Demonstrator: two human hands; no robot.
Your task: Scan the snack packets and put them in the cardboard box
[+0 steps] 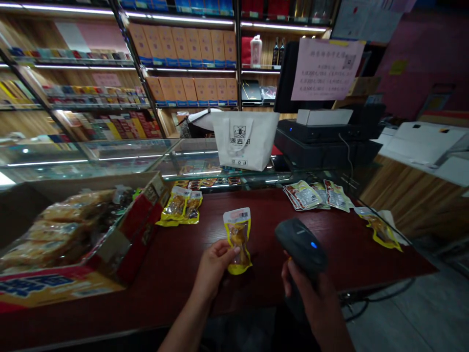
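My left hand (217,264) pinches the side of a yellow-edged snack packet (239,232), clear in front with brown food inside and a barcode at its top. The packet is on or just over the dark red counter (172,274). Wrapped round the handle of a black barcode scanner (298,242) is my right hand (309,288). A blue light glows on the scanner, whose head points towards the packet from the right. Similar yellow packets (181,205) lie behind and to the left. One more such packet (381,230) lies at the counter's right end.
An open cardboard box (135,239) of wrapped bread-like food stands at left. Several flat silver packets (306,194) lie at the back right. Behind them are a white tote bag (244,139), a glass case (139,156) and a monitor (287,78) with a pink notice.
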